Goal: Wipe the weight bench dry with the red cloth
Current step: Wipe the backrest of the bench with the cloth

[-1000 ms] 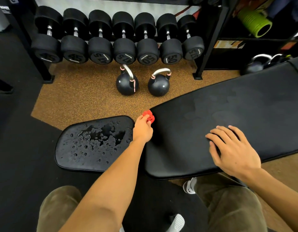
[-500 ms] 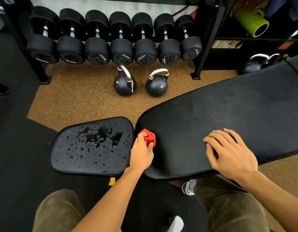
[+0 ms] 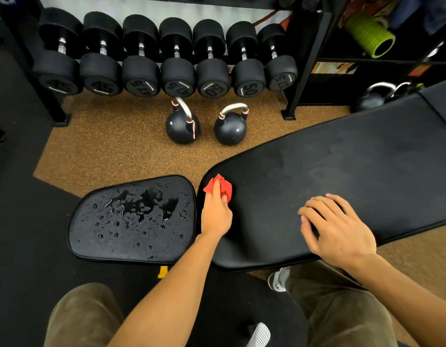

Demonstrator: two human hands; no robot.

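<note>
Head view: the weight bench's long back pad [image 3: 342,184] lies with its long axis running from lower left to upper right, its rounded narrow end pointing at the separate seat pad [image 3: 96,236] just beside it on the left. The dumbbell rack [image 3: 302,71] behind holds a row of black dumbbells [image 3: 178,76], side by side with their end faces toward the camera. The seat pad carries a puddle and scattered drops of water [image 3: 141,206]. A shelf [image 3: 392,61] at upper right holds a green foam roller [image 3: 367,33]. Two kettlebells [image 3: 183,127] stand on the floor beneath the rack. The right hand [image 3: 337,231] rests on the back pad, fingers loose, gripping nothing. The left hand [image 3: 215,214] clutches the bunched red cloth [image 3: 224,189] against the back pad's narrow end.
</note>
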